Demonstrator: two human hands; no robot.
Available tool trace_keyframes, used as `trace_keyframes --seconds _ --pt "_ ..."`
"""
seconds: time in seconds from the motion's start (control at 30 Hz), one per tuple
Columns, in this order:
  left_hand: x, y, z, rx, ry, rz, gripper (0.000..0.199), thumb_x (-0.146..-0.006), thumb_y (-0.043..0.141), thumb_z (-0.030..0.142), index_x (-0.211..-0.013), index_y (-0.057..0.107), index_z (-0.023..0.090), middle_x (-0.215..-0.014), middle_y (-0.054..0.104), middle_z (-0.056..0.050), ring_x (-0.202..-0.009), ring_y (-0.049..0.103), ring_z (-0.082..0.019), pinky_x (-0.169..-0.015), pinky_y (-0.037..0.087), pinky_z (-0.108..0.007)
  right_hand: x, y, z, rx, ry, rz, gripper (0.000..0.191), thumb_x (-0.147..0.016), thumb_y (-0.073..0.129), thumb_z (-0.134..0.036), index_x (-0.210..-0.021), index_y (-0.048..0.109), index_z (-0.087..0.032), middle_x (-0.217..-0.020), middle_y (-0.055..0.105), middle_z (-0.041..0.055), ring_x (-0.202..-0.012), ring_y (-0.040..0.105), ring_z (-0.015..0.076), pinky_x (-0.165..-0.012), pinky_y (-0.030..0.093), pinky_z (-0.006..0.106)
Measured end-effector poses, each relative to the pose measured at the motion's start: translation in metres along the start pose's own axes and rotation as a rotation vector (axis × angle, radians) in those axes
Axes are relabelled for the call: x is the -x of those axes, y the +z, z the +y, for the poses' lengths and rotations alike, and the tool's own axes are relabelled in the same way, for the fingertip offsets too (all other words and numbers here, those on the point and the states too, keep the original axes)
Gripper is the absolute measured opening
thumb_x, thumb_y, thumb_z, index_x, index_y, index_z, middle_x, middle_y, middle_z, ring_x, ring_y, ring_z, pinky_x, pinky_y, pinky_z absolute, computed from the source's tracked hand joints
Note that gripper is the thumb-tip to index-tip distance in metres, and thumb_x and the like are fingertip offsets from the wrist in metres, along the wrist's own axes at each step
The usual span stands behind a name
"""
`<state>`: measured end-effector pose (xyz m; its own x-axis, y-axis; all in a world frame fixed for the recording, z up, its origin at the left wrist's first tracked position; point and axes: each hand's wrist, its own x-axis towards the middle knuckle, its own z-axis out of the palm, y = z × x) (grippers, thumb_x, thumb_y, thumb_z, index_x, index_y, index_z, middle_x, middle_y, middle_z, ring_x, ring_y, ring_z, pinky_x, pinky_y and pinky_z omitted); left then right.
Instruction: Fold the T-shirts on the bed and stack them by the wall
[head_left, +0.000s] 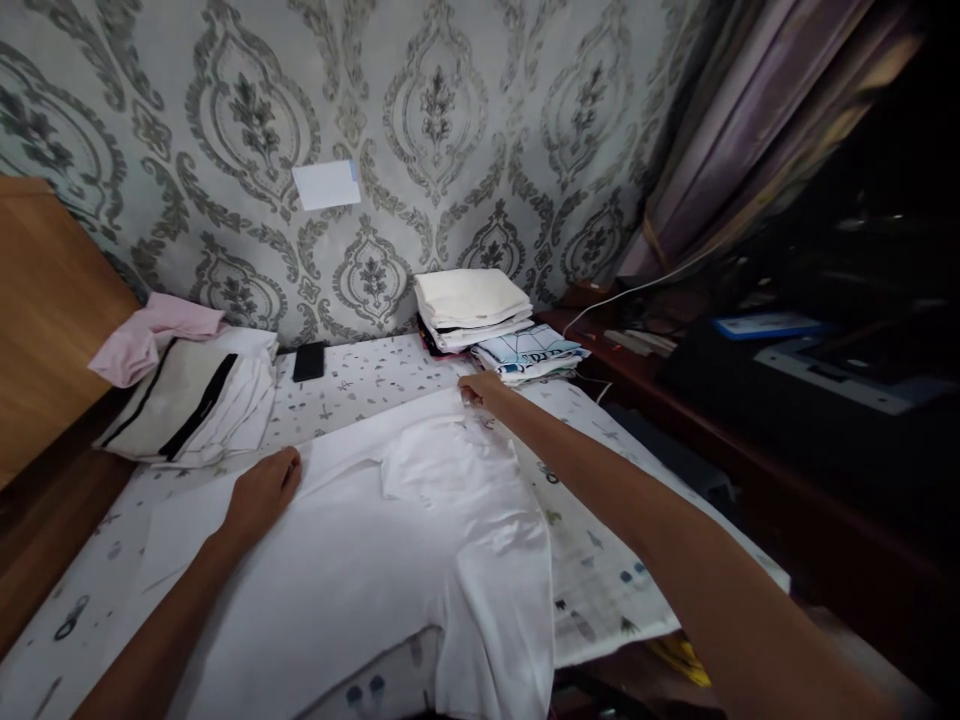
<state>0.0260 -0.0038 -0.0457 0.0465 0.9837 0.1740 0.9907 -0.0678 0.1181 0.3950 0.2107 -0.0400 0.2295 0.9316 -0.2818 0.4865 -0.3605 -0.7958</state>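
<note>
A white T-shirt [337, 570] lies spread over the patterned sheet, its sleeve end and some wrinkled fabric toward the right. My right hand [482, 389] is closed in a pinch on the shirt's far edge, close to the folded piles. On the left, my left hand [264, 488] rests on the same shirt with its fingers curled into the cloth; the fingertips are partly hidden. Both arms reach in from the near side, and the shirt's near edge hangs in a loose fold at the bottom.
Folded white clothes [472, 298] and a light blue printed garment [531, 350] are stacked by the wall. A beige garment with black bands [176, 395], a pink cloth [161, 335] and a black phone [308, 362] lie at left. A white cable [637, 285] runs along the right.
</note>
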Motion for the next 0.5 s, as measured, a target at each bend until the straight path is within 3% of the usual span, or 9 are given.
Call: trace_keyframes --seconds 0.17,0.33,0.43,0.5 --pt "0.001 0.001 -0.001 -0.007 -0.011 0.013 0.027 -0.095 0.03 0.036 -0.094 0.053 0.023 -0.089 0.069 -0.005 -0.084 0.064 -0.022 -0.068 0.041 -0.03 0.004 0.004 0.01 0.1 -0.028 -0.006 0.022 -0.095 0.065 -0.03 -0.083 0.063 -0.013 -0.067 0.059 -0.0051 -0.049 0.051 0.0055 -0.047 0.045 0.018" --pt "0.001 0.002 -0.001 -0.005 -0.009 0.023 0.026 -0.095 0.031 0.037 -0.094 0.053 0.023 -0.09 0.069 -0.004 -0.085 0.065 -0.022 -0.069 0.042 -0.03 0.014 0.004 0.019 0.16 -0.225 0.057 0.014 -0.092 0.057 -0.015 -0.089 0.07 -0.011 -0.068 0.066 0.0006 -0.055 0.059 0.0084 -0.055 0.046 0.019" --pt "0.001 0.003 -0.001 -0.007 -0.013 0.035 0.027 -0.095 0.031 0.037 -0.094 0.054 0.023 -0.09 0.069 -0.004 -0.085 0.065 -0.022 -0.069 0.042 -0.03 0.019 -0.001 0.022 0.221 -0.365 0.093 0.027 -0.097 0.048 -0.02 -0.109 0.071 -0.014 -0.085 0.072 0.0049 -0.067 0.065 0.0114 -0.065 0.05 0.021" --pt "0.001 0.003 0.0 -0.011 -0.022 0.034 0.026 -0.095 0.032 0.037 -0.094 0.054 0.023 -0.089 0.069 -0.004 -0.084 0.065 -0.022 -0.068 0.042 -0.03 0.023 -0.005 0.025 0.282 -0.468 0.087 0.027 -0.095 0.052 -0.025 -0.112 0.073 -0.019 -0.097 0.074 0.005 -0.08 0.068 0.0143 -0.075 0.05 0.023"
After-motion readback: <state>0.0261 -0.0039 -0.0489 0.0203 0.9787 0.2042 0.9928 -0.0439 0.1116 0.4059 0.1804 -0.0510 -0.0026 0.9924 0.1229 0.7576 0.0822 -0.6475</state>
